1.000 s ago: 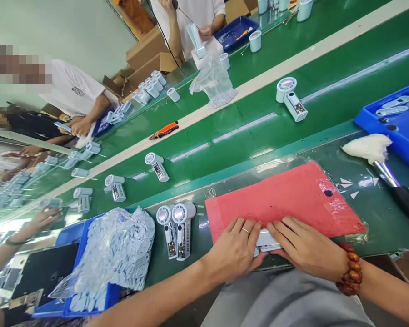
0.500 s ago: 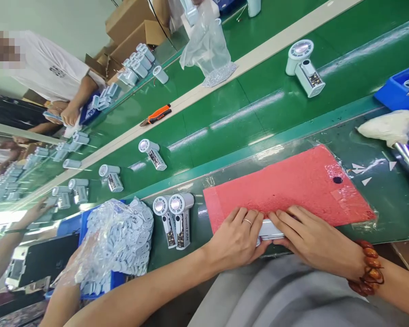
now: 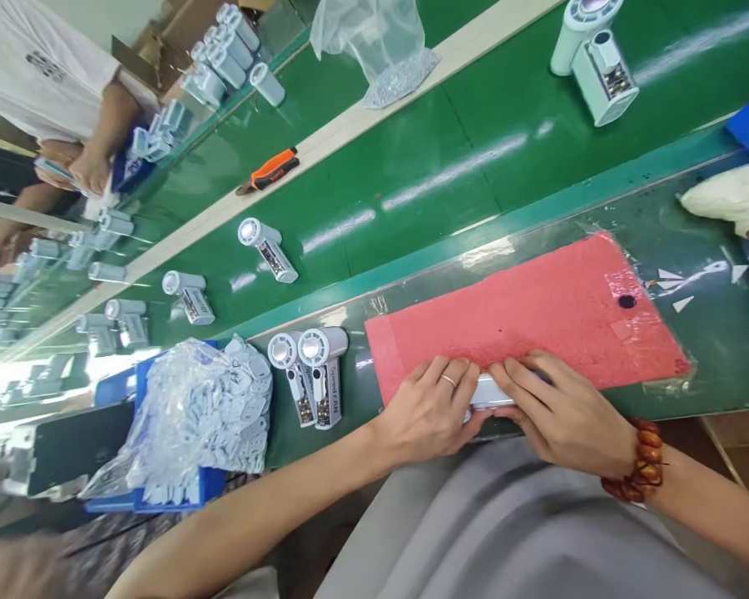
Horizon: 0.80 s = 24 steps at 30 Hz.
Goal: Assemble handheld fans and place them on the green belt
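My left hand (image 3: 434,408) and my right hand (image 3: 553,403) both grip a pale blue handheld fan (image 3: 487,391) at the near edge of a red mat (image 3: 474,324). Their fingers press down on it from above, with the thumbs at the near side. Only a short stretch of its smooth casing shows between the hands; the rest is hidden under the fingers. Left of the mat, two handheld fans (image 3: 328,387) lie side by side with circuit boards exposed in their handles.
A blue bin (image 3: 138,391) at left holds a bag of pale plastic parts (image 3: 230,408). Several fans (image 3: 268,249) lie along the green belt (image 3: 424,183). Orange-handled pliers (image 3: 268,170) and a bag of small parts (image 3: 399,79) rest on the pale strip. A co-worker (image 3: 93,125) sits across.
The view has shifted, so the belt and its fans sit higher in the picture. Both hands stay on the fan. Another person's arm at the left has drawn back from the belt.
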{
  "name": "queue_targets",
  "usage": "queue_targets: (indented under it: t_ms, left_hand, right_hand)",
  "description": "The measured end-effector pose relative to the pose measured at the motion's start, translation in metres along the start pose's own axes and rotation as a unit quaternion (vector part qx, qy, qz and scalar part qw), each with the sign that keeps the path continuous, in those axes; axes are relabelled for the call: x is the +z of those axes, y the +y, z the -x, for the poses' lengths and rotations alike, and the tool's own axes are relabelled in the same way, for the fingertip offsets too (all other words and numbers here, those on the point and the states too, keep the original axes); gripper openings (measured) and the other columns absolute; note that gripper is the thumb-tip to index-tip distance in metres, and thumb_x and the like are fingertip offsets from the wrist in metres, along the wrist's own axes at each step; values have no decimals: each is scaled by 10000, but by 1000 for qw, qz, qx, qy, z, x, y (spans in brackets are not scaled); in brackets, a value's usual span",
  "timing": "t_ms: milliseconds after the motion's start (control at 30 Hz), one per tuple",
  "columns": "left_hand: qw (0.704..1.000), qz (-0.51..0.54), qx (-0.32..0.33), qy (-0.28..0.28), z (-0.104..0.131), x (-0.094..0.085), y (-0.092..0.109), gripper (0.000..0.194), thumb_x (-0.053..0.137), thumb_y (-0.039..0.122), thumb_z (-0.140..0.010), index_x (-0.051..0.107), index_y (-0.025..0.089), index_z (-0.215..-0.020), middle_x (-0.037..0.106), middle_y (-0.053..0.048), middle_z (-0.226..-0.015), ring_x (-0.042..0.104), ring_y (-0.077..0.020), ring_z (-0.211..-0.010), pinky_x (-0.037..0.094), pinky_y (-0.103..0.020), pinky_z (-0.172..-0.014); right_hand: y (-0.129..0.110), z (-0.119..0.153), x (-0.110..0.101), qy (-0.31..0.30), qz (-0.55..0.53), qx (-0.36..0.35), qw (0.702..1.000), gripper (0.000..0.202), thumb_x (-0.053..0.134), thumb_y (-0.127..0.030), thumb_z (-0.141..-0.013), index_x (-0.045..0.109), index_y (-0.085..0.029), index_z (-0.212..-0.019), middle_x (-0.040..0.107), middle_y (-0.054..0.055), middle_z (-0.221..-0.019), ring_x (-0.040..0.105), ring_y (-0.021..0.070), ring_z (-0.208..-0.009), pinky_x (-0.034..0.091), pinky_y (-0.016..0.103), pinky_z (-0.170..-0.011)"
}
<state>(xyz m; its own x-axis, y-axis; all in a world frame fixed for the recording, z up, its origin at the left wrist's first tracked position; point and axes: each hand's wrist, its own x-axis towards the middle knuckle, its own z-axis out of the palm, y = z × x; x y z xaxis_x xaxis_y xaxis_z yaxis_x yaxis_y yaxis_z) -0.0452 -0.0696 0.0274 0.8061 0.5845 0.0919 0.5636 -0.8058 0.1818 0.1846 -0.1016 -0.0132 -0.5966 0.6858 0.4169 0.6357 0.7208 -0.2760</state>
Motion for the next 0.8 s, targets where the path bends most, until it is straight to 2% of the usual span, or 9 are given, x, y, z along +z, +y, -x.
queue_targets:
  t_ms: [100,200,233,300,367,467,633,733,800]
  left_hand:
    - [998,60,-33,-11,-7,-10,0,437,471,429,-1099,595,82,-1333,735,-174,-1183,707,-296,-1001,629,-403,-789]
    - [985,147,-88,-18,-21,-17,-3,396,532,383,-1077,573,181,-1416,695,-137,-1247,725,-234,-885,588,-325,-620]
    - [978,178,-110,-7,-28,-17,-5,358,558,359,-1064,601,209,-1386,693,-114,-1204,710,-204,-804,555,-303,-573]
    - [957,248,-147,36,-43,-14,-9,231,635,306,-1013,683,231,-1226,699,-56,-1051,661,-161,-686,514,-277,-545]
    - [931,313,-170,86,-58,-10,-13,131,712,253,-944,722,229,-1073,727,-26,-966,693,-169,-748,558,-289,-650]
    - [909,340,-211,116,-70,-8,-18,106,715,216,-923,737,235,-1025,790,-25,-997,753,-218,-923,600,-355,-830]
    - [903,326,-247,129,-57,1,-13,507,835,256,-813,655,263,-1287,750,-63,-1272,740,-282,-1107,605,-437,-934]
    - [875,348,-271,200,-50,16,2,348,806,244,-851,659,249,-1166,763,-39,-1165,745,-239,-1034,601,-390,-916]
    - [858,344,-297,240,-50,26,12,363,801,254,-868,643,253,-1196,766,-33,-1144,744,-237,-1044,595,-383,-932]
  right_hand:
    - [3,-1,-19,-37,-4,35,999,445,546,-326,-1079,596,-5,-1384,711,163,-1157,585,286,-958,506,434,-854]
    - [22,15,-55,38,15,155,987,366,554,-322,-1079,615,-111,-1371,721,139,-1216,637,284,-1086,513,438,-966]
    - [31,25,-69,82,61,233,967,308,555,-322,-1075,636,-142,-1312,719,138,-1191,645,284,-1094,509,447,-982]
    - [52,46,-92,112,176,396,894,262,553,-397,-1066,653,-176,-1166,700,134,-1100,654,286,-1017,517,451,-923]
    - [71,65,-105,53,231,500,833,361,534,-518,-1041,647,-184,-1118,682,133,-1060,647,291,-927,508,418,-776]
    - [87,81,-103,-23,224,544,809,463,478,-538,-1021,630,-158,-1237,703,155,-1064,662,320,-889,422,371,-619]
    - [94,81,-104,-64,229,589,773,582,341,-532,-1030,666,-106,-1260,715,233,-1026,618,312,-636,369,412,-555]
    - [90,78,-118,-81,228,598,765,638,356,-593,-1015,725,-99,-1181,646,172,-694,560,321,-507,394,447,-529]
    - [75,75,-126,-66,220,580,781,639,400,-606,-1001,725,-99,-1215,665,167,-691,611,338,-528,452,458,-538]
